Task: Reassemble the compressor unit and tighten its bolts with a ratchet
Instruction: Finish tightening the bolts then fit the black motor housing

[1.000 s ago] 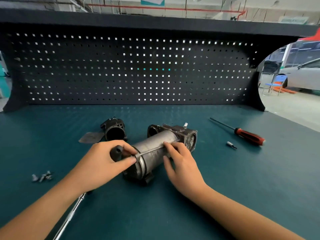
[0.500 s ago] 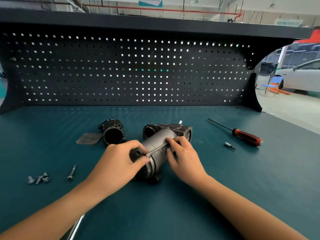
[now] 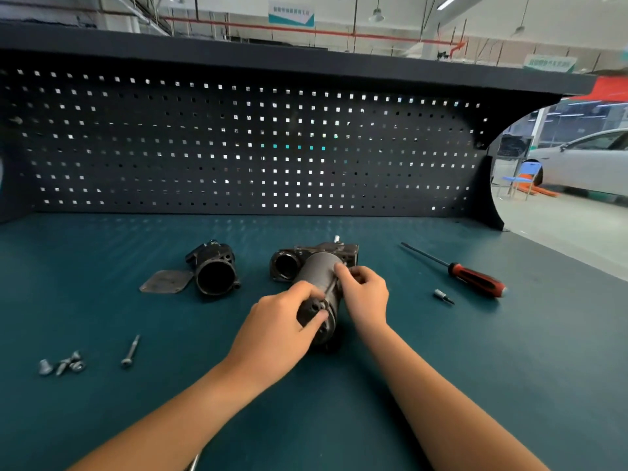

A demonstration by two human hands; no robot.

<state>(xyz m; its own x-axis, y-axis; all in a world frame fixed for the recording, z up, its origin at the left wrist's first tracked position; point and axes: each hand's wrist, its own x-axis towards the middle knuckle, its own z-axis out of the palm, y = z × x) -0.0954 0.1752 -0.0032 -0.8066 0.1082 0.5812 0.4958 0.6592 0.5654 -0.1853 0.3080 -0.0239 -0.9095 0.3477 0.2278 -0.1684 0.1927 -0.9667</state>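
Compressor unit [image 3: 316, 277]: lies on its side mid-bench on the teal mat [image 3: 475, 368], with the grey cylinder pointing toward the person and the square head at the far end.
Left hand [image 3: 278, 331]: fingers and thumb curl round the cylinder's near end.
Right hand [image 3: 365, 294]: fingertips pinch a thin long bolt [image 3: 331, 288] lying along the cylinder.
Left of the unit: a black housing [image 3: 215, 271] sits with its open mouth toward the camera, beside a flat plate [image 3: 166, 282].
Near left: a loose bolt [image 3: 131, 351] lies on the mat, with a cluster of short bolts [image 3: 61, 365] farther out.
Right: a red-handled screwdriver [image 3: 475, 278] lies with a small bit [image 3: 441, 295] beside it.
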